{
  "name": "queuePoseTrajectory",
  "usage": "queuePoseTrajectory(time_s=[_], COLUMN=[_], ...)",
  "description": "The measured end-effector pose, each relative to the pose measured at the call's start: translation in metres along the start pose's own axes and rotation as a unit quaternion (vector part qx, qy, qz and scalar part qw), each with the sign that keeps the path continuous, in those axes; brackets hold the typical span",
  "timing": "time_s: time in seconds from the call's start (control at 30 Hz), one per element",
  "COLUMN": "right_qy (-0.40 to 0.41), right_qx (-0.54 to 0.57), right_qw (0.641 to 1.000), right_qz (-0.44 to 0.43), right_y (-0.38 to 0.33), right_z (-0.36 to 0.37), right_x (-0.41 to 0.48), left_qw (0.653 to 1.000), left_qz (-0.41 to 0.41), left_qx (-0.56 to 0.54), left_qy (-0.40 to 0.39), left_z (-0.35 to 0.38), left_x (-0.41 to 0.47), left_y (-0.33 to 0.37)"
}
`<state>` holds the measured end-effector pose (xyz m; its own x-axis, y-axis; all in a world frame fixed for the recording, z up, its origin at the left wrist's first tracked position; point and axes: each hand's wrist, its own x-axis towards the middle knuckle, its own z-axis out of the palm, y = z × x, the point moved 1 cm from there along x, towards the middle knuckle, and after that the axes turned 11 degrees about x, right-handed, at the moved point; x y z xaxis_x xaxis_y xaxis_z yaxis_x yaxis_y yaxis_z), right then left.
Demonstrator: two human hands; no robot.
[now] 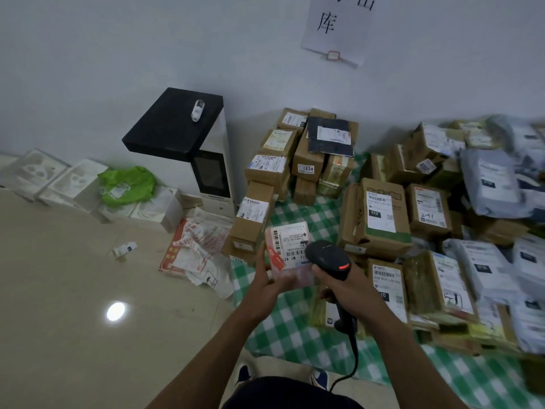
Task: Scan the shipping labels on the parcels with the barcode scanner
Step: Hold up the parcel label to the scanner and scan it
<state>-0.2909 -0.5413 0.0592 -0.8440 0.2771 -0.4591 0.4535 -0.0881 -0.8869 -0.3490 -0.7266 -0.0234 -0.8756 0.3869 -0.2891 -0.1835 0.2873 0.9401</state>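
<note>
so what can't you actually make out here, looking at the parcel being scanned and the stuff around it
- Held parcel: label print too small; scanner covers its lower right.
- Right-hand pile: blurred, cut by the frame edge.
- Wall sign: top cut off.
- Left hand: fingers behind the parcel.

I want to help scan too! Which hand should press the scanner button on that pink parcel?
The right hand. It already grips the barcode scanner, whose head sits close over the label of the pink parcel. The left hand is busy holding that parcel up.
</note>
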Motion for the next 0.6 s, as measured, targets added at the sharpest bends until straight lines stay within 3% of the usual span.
queuePoseTrajectory(time_s=[0.13,0.3,0.43,0.6], right_qy=[0.0,-0.016,-0.041,-0.046], right_qx=[-0.006,-0.04,-0.062,-0.076], right_qw=[1.0,0.999,0.997,0.996], right_qz=[-0.015,-0.026,-0.013,-0.007], right_y=[-0.012,-0.031,-0.04,-0.04], right_z=[-0.008,-0.013,-0.018,-0.018], right_x=[-0.003,-0.01,-0.014,-0.015], left_qw=[1.0,0.992,0.981,0.978], left_qz=[0.021,0.033,0.003,-0.014], left_qx=[0.018,0.083,0.14,0.155], left_qy=[0.011,0.086,0.134,0.139], left_z=[0.004,0.002,0.002,0.008], left_x=[0.006,0.026,0.046,0.053], left_y=[0.011,0.021,0.021,0.018])
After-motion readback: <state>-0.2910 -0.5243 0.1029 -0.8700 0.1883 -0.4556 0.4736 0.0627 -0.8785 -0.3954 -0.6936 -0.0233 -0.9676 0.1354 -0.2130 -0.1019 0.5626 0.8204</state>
